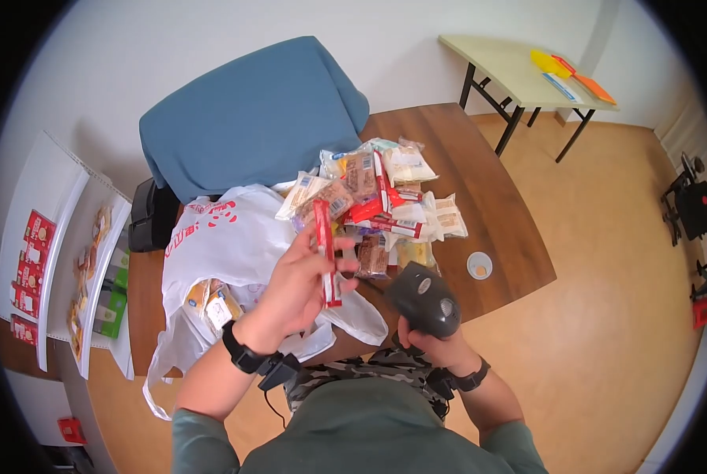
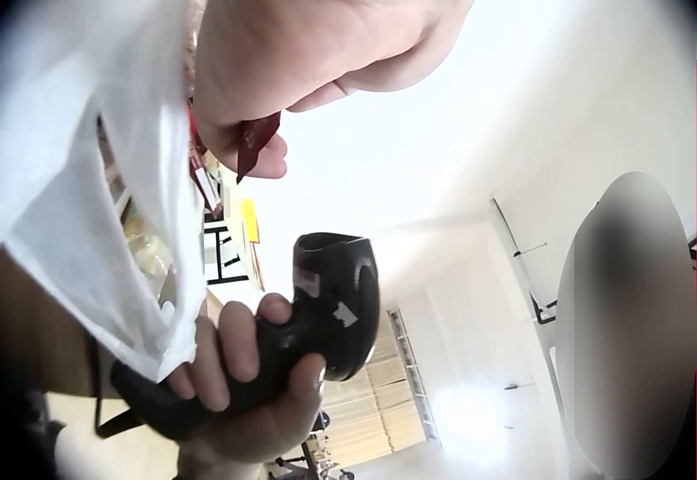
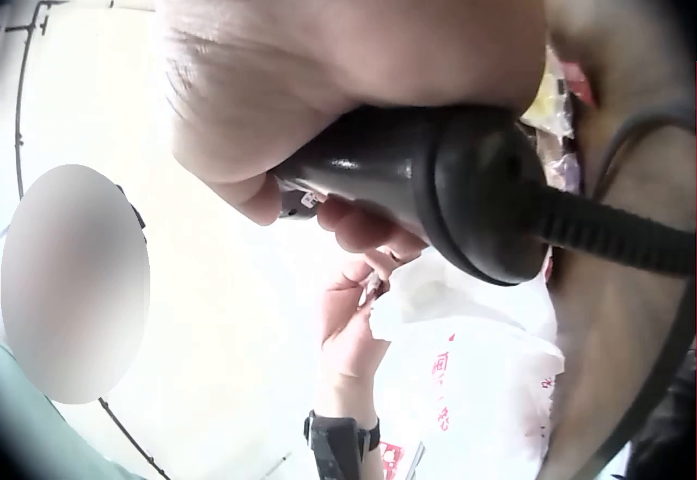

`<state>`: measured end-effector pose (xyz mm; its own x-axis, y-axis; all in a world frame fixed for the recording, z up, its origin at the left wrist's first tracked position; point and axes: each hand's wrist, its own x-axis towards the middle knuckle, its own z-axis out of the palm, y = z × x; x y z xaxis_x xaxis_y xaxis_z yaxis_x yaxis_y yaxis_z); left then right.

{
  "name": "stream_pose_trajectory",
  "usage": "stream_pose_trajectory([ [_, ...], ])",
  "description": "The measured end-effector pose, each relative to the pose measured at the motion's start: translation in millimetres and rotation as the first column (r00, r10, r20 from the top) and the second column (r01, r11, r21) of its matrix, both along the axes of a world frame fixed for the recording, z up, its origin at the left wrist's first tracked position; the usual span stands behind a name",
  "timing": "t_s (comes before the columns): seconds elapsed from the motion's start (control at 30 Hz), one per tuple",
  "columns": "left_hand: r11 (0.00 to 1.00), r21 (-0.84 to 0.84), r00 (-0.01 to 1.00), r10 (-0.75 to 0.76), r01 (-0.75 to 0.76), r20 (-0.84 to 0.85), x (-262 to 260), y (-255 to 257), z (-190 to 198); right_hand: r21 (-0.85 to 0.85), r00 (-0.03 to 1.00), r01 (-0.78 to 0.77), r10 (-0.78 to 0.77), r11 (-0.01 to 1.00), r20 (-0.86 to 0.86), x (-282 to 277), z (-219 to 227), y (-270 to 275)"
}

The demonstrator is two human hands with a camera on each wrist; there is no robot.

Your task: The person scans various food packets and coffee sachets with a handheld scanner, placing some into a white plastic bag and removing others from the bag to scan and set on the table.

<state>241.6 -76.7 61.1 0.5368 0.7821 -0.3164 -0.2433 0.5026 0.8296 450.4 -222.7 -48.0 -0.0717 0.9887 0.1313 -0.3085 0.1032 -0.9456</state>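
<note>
My left hand (image 1: pixel 302 280) pinches a long red snack packet (image 1: pixel 326 249) and holds it upright above the table. Its red end (image 2: pixel 256 140) shows under the fingers in the left wrist view. My right hand (image 1: pixel 428 340) grips the handle of a black barcode scanner (image 1: pixel 424 299), whose head points up toward the packet. The scanner (image 2: pixel 316 322) and the fingers round it fill the lower left wrist view, and its handle (image 3: pixel 436 181) with cable fills the right wrist view. A pile of wrapped snacks (image 1: pixel 377 197) lies on the brown table (image 1: pixel 495 205) just beyond both hands.
A white plastic bag (image 1: pixel 227 237) with red print lies open at the left, with some packets inside. A blue cloth covers a chair (image 1: pixel 250 114) behind the table. A small round lid (image 1: pixel 480 265) sits at the right. Shelves (image 1: pixel 53 245) stand far left.
</note>
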Motion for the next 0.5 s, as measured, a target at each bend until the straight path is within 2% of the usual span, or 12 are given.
stream_pose_trajectory([
  [0.03,1.000,0.005,1.000,0.001,-0.001,0.003,10,10,4,-0.023,0.990,-0.030,0.026,0.999,-0.140,3,-1,1],
  [0.13,1.000,0.015,0.997,-0.020,0.019,0.078,38,43,13,0.008,0.987,0.019,-0.018,1.000,-0.162,3,-3,5],
  [0.23,0.996,0.062,0.993,0.053,-0.060,0.103,56,71,17,-0.002,0.987,0.038,-0.038,0.999,-0.158,5,-5,7],
  [0.3,0.962,0.200,0.977,0.203,-0.186,-0.068,61,76,18,-0.019,0.989,0.040,-0.042,0.999,-0.140,7,-6,4],
  [0.33,0.976,0.098,0.976,0.204,-0.196,-0.073,61,68,28,-0.017,0.994,0.041,-0.043,0.999,-0.103,7,-5,4],
  [0.37,0.976,0.082,0.975,0.208,-0.201,-0.083,55,64,26,-0.020,0.997,0.039,-0.041,0.999,-0.069,7,-5,3],
  [0.43,0.950,0.311,0.988,0.083,-0.039,-0.130,31,55,18,-0.027,0.995,0.044,-0.046,0.999,-0.090,8,-4,2],
  [0.47,0.906,0.419,0.985,0.122,-0.061,-0.120,20,47,17,-0.012,0.993,0.054,-0.055,0.998,-0.105,7,-4,2],
  [0.5,0.911,0.403,0.980,0.151,-0.086,-0.133,2,39,14,-0.031,0.993,0.022,-0.025,0.999,-0.115,5,-2,1],
])
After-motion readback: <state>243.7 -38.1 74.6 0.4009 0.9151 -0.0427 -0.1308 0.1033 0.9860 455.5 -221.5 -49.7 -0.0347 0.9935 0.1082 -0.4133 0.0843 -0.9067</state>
